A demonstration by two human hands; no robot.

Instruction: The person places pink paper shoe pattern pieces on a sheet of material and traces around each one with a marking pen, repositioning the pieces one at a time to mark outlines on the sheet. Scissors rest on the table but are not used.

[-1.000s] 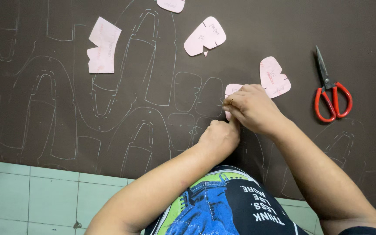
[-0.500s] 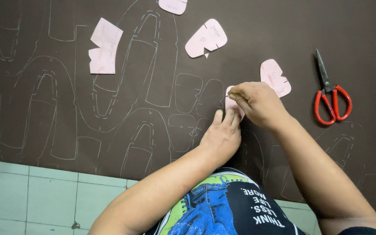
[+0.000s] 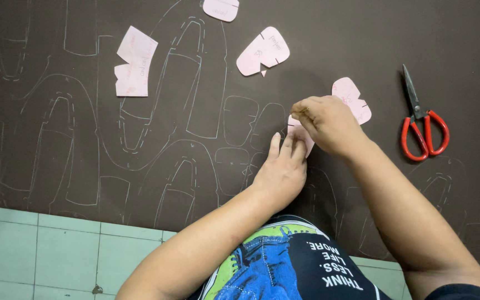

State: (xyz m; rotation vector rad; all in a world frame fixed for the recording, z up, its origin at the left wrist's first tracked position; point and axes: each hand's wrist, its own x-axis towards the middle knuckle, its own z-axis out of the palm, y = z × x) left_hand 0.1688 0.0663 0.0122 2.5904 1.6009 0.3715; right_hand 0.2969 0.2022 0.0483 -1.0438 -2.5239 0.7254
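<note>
The small pink paper template sits flat on the dark brown sheet, pretty much right between both hands. The left hand comes up from below with fingers spread flat, pinning the template's lower edge. The right hand is on its upper right side, fingers pinched narrow like it's gripping a thin marker, though the tool itself is too hidden to make out. Red scissors lie well off to the right, closest to the right hand.
</note>
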